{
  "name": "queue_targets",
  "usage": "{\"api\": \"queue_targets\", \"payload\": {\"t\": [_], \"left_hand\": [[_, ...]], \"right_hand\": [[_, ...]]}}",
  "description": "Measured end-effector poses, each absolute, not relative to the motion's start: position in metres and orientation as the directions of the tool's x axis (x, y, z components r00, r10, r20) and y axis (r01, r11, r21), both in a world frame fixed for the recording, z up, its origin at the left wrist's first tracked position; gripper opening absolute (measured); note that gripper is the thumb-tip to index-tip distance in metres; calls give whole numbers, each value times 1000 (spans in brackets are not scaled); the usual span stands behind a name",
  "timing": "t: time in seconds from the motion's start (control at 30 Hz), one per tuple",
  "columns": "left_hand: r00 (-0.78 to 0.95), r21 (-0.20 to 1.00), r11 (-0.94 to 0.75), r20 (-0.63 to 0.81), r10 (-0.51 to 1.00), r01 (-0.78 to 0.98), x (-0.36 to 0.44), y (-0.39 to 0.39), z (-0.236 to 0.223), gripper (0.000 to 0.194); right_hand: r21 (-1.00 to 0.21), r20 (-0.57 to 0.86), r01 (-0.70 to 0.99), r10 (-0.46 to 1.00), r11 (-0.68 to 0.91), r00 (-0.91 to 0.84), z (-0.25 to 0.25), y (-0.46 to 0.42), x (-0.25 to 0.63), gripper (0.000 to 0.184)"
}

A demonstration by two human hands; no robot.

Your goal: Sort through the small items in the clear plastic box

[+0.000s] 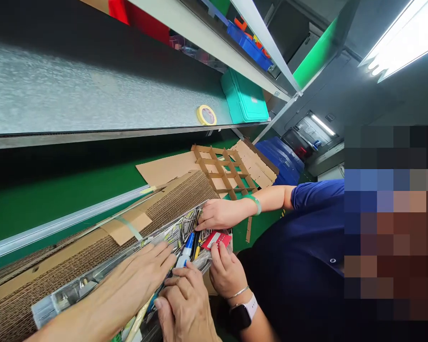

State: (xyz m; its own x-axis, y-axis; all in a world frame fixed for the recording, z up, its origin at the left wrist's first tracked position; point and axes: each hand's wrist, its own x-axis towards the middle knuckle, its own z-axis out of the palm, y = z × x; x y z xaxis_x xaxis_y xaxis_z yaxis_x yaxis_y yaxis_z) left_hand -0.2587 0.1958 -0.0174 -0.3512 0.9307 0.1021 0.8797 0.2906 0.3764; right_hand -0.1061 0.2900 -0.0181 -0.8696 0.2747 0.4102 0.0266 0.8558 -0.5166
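A long clear plastic box (46,308) lies tilted, holding many loose metal bits, pens and small tools. My left hand (142,268) reaches over its left part, fingers stretched out flat above the contents. Beside it, my right hand (189,301) rests at the near side with curled fingers; what they close on is hidden. A blue and white marker (187,249) lies just beyond my right fingertips. At the box's far end, another person's hand (219,213) digs among the metal bits. That person's other hand (228,270) touches a red card (217,240).
Stacked corrugated cardboard (178,192) lies under and behind the box. A cardboard divider grid (223,166) sits beyond it. Above, a metal shelf (110,99) carries yellow tape (207,115) and a teal case (244,97). The other person stands close on the right.
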Motion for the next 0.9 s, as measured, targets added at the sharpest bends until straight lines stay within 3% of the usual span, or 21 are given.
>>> {"api": "queue_targets", "payload": {"t": [0.13, 0.3, 0.63, 0.77, 0.9], "left_hand": [[-255, 428, 179, 128, 958, 886, -277, 223, -26, 27], [-273, 495, 167, 149, 950, 853, -291, 228, -24, 45], [-335, 552, 151, 250, 908, 820, -289, 210, -19, 42], [-377, 550, 164, 300, 876, 819, -280, 189, -2, 25], [-407, 574, 102, 434, 804, 813, -272, 171, 10, 27]], "right_hand": [[-504, 436, 14, 269, 863, -859, -27, 292, -106, 14], [-498, 417, -5, 234, 867, -878, -27, 297, -101, 13], [-445, 477, -68, 172, 893, -862, -25, 305, -99, 17], [-466, 525, -83, 199, 881, -828, -28, 304, -97, 13], [-490, 530, -68, 235, 869, -815, -27, 299, -95, 13]]}}
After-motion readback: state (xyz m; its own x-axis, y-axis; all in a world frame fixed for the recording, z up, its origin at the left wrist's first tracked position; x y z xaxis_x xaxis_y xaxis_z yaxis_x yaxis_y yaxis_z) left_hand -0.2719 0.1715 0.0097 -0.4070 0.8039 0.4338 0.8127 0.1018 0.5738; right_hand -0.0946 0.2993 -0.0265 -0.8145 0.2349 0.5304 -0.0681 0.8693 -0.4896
